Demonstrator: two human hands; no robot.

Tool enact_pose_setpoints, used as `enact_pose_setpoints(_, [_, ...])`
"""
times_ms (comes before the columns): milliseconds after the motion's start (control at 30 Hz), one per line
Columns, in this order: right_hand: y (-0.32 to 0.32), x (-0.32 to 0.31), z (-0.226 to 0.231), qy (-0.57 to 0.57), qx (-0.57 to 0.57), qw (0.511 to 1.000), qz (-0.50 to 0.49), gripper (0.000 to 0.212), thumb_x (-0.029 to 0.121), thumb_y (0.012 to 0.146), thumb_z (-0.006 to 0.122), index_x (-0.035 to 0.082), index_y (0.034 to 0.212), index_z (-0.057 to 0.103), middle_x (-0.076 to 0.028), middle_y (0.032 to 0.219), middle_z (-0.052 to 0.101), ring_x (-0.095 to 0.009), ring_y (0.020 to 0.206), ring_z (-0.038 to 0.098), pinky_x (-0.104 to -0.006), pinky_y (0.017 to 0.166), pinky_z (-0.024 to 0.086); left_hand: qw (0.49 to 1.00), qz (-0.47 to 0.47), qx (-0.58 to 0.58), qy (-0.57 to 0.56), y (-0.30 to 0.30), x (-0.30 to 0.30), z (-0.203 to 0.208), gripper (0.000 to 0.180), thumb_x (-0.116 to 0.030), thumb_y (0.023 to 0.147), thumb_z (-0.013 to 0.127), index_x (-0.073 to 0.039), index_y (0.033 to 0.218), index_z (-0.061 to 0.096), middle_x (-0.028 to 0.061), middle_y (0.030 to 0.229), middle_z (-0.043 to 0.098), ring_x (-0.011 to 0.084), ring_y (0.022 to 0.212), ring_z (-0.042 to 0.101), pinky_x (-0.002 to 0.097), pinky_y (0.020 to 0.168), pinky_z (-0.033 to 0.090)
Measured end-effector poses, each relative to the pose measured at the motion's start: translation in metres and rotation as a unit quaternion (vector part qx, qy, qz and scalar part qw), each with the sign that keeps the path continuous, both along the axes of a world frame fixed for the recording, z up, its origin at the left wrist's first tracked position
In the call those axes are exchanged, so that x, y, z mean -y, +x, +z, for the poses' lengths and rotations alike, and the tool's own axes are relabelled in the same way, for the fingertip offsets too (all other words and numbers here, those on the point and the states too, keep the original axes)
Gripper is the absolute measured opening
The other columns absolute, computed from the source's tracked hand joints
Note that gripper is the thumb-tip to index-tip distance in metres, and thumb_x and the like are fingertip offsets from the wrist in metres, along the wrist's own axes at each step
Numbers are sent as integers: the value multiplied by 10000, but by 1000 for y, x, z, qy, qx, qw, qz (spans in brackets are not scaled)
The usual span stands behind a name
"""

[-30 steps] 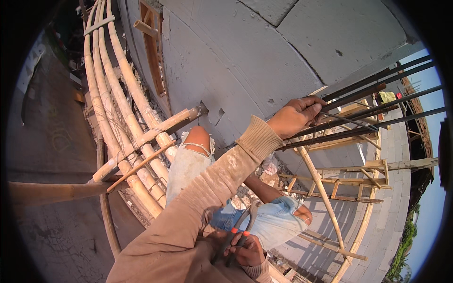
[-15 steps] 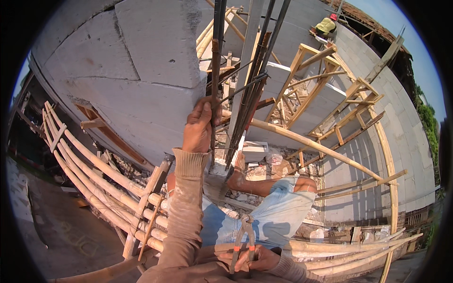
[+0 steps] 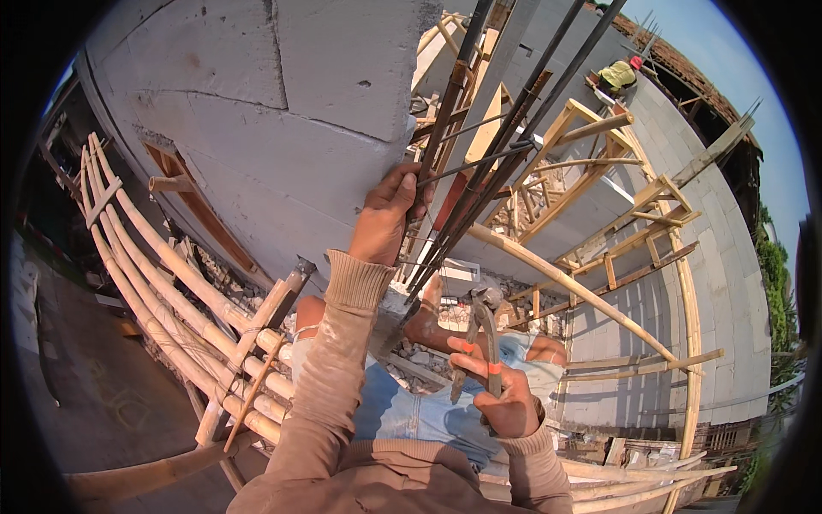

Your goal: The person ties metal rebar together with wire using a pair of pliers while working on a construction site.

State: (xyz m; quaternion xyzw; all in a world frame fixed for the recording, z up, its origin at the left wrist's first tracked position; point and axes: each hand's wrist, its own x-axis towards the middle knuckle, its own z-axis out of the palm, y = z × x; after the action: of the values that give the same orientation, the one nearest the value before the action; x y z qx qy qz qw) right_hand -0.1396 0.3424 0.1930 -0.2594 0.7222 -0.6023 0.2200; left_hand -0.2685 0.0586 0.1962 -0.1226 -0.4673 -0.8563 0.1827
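My left hand is closed on an upright steel rebar beside the end of the grey block wall. A thin stirrup bar crosses the uprights at that height. Several more dark rods lean close together just to the right. Lower and to the right, my right hand holds a pair of tower pincers by their orange-marked handles. The pincers' head points up, with the handles spread apart. Their jaws are apart from the rods.
Bamboo poles run along the left, tied to a wooden post. A long bamboo pole slants across the right, near wooden frames. Rubble lies below my legs. A person in a yellow top sits at the far wall.
My right hand has raised the pincers from near my lap toward the rods. My left hand stays on the rebar. The view has shifted, so the rods appear more tilted and farther right.
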Motion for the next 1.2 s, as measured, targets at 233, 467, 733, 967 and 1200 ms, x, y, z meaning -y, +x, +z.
enact_pose_setpoints(233, [-76, 51, 21, 144, -267, 952, -40, 611, -1, 757, 494, -54, 1362, 564, -318, 1500, 444, -430, 1461, 364, -444, 1197, 251, 1000, 8, 13, 20, -3, -3, -5, 343, -298, 1065, 541, -19, 1257, 593, 33, 1043, 652, 92, 813, 510, 253, 768, 436])
enact_pose_setpoints(467, [-89, 74, 24, 151, -283, 947, -26, 549, 13, 793, 519, -85, 1331, 562, -311, 1480, 471, -413, 1423, 425, -400, 1164, 311, 999, -2, 50, 5, -6, -1, -8, 362, -289, 1064, 545, -8, 1290, 577, 46, 1104, 672, 86, 898, 589, 253, 815, 487])
enact_pose_setpoints(733, [-88, 81, 29, 152, -240, 957, -50, 369, 6, 774, 541, -11, 1128, 646, -243, 1178, 636, -426, 1093, 626, -433, 977, 470, 998, -26, 27, 42, 3, -4, 3, 381, -305, 1066, 541, -4, 1296, 579, 68, 1120, 701, 88, 948, 620, 264, 836, 504])
enact_pose_setpoints(967, [-82, 85, 32, 174, -226, 957, -62, 233, -4, 848, 526, -5, 1046, 650, -168, 960, 667, -331, 818, 650, -377, 773, 509, 999, -13, 17, 35, 3, -4, 4, 382, -291, 1060, 554, 12, 1291, 577, 88, 1098, 705, 120, 996, 647, 280, 866, 521])
enact_pose_setpoints(1200, [-84, 79, 21, -165, 220, 961, 41, 254, 67, 899, 538, -43, 1116, 609, -191, 926, 630, -269, 713, 641, -373, 633, 556, 997, -34, 27, 64, 0, -3, -3, 346, -203, 1046, 578, 44, 1289, 572, 130, 1149, 690, 169, 1019, 659, 300, 912, 528])
